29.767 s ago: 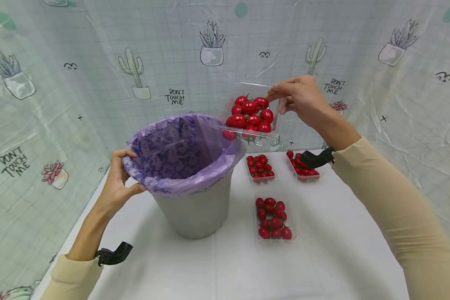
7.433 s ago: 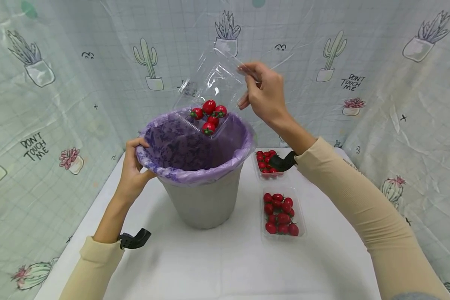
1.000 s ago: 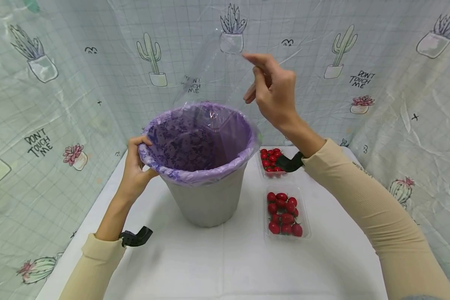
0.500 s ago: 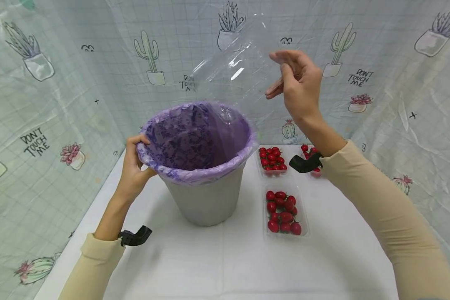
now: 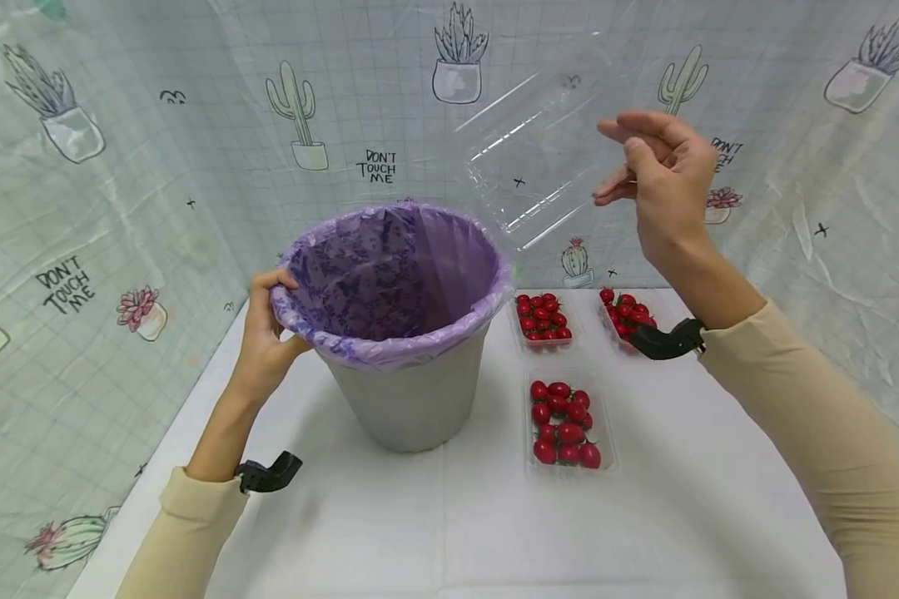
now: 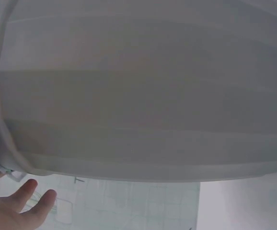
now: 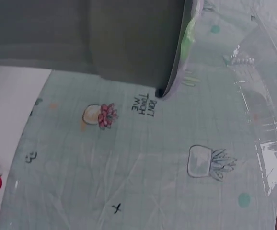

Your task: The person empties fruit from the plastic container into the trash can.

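My left hand [image 5: 262, 341] grips the rim of a grey trash bin [image 5: 412, 408], thumb outside, over a purple flowered bin liner [image 5: 389, 353] folded over the edge. In the left wrist view the bin's side [image 6: 138, 105] fills most of the picture, with a few fingers of that hand at lower left. Right of the bin mouth and above the table, my right hand [image 5: 663, 179] holds a clear plastic box [image 5: 532, 158] by its edge, tilted. No tomatoes show in it. The right wrist view catches part of the box [image 7: 272, 158]. The bottom of the bin is hidden.
On the white table [image 5: 360, 532], right of the bin, stand a near box of cherry tomatoes [image 5: 569, 424], a far one [image 5: 543, 320] and another at far right [image 5: 625, 316], partly behind the right wrist mount. A printed curtain [image 5: 195, 166] encloses the back and sides.
Over the last second my right hand has carried the clear box rightward, off the bin mouth. Several tomatoes lay in it about seven seconds ago; none show now. The left hand has stayed put.
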A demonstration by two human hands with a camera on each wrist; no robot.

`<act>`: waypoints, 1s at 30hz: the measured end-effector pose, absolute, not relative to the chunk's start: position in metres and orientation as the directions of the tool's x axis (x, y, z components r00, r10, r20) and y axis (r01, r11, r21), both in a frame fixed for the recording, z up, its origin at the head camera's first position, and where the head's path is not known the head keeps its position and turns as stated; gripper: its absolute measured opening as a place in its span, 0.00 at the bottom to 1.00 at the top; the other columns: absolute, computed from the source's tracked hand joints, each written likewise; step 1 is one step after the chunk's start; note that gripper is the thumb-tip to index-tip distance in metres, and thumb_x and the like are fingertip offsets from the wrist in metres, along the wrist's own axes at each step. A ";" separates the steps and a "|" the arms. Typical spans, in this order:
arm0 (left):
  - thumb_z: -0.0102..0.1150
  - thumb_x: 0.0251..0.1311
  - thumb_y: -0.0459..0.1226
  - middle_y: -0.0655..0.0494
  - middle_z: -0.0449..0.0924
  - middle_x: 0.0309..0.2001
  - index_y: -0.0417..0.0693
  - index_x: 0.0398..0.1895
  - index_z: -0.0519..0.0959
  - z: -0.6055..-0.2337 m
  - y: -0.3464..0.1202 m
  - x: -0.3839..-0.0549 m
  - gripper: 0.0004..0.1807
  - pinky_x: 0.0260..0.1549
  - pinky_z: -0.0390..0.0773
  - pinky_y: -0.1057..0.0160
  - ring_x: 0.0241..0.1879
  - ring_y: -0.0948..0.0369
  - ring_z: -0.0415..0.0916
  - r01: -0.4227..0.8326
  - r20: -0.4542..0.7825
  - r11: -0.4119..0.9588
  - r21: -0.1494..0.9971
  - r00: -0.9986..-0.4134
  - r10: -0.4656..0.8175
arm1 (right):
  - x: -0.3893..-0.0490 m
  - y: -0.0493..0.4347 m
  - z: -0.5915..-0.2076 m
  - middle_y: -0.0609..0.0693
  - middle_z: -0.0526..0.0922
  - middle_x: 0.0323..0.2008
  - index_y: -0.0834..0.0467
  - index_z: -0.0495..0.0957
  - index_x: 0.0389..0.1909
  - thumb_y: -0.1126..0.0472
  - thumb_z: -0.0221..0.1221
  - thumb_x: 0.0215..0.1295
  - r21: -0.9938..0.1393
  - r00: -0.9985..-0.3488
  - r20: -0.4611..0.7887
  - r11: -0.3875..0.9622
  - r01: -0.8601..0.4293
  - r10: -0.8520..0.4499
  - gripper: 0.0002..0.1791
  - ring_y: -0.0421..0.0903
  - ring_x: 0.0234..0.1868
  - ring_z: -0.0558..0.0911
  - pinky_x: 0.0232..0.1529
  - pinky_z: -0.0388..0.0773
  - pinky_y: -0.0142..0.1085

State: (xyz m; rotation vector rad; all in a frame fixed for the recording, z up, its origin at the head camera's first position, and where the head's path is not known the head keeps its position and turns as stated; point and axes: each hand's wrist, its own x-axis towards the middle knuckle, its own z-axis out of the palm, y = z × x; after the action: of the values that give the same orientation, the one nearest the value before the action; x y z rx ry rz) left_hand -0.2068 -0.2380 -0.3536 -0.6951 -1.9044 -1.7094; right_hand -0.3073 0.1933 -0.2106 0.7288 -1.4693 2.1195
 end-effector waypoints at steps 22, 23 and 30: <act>0.77 0.57 0.41 0.47 0.64 0.60 0.38 0.60 0.62 -0.354 -0.238 -0.210 0.38 0.55 0.67 0.63 0.55 0.54 0.67 0.670 0.668 0.077 0.739 -0.743 0.050 | -0.297 0.305 -0.257 0.54 0.92 0.40 0.72 0.83 0.47 0.76 0.56 0.71 -0.851 -0.857 0.513 -0.170 -0.498 -0.057 0.09 0.45 0.12 0.80 0.17 0.78 0.31; 0.78 0.56 0.42 0.47 0.64 0.60 0.38 0.59 0.62 -0.354 -0.238 -0.210 0.38 0.55 0.67 0.63 0.55 0.54 0.67 0.669 0.667 0.079 0.739 -0.743 0.050 | -0.297 0.311 -0.260 0.54 0.92 0.40 0.71 0.83 0.46 0.77 0.55 0.71 -0.861 -0.865 0.498 -0.160 -0.483 -0.066 0.10 0.45 0.12 0.79 0.17 0.78 0.31; 0.78 0.56 0.43 0.48 0.64 0.60 0.36 0.59 0.61 -0.356 -0.237 -0.210 0.39 0.55 0.67 0.64 0.55 0.54 0.67 0.661 0.660 0.075 0.747 -0.750 0.046 | -0.295 0.355 -0.285 0.43 0.92 0.40 0.59 0.86 0.51 0.72 0.54 0.75 -0.917 -0.918 0.377 0.092 -0.388 -0.122 0.14 0.44 0.13 0.78 0.17 0.75 0.29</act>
State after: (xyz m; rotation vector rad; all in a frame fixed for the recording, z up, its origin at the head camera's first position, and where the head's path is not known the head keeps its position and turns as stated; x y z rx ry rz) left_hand -0.2101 -0.2370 -0.3560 -0.6980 -1.8880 -1.7211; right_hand -0.2954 0.3551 -0.2852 0.5148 -2.1600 1.9216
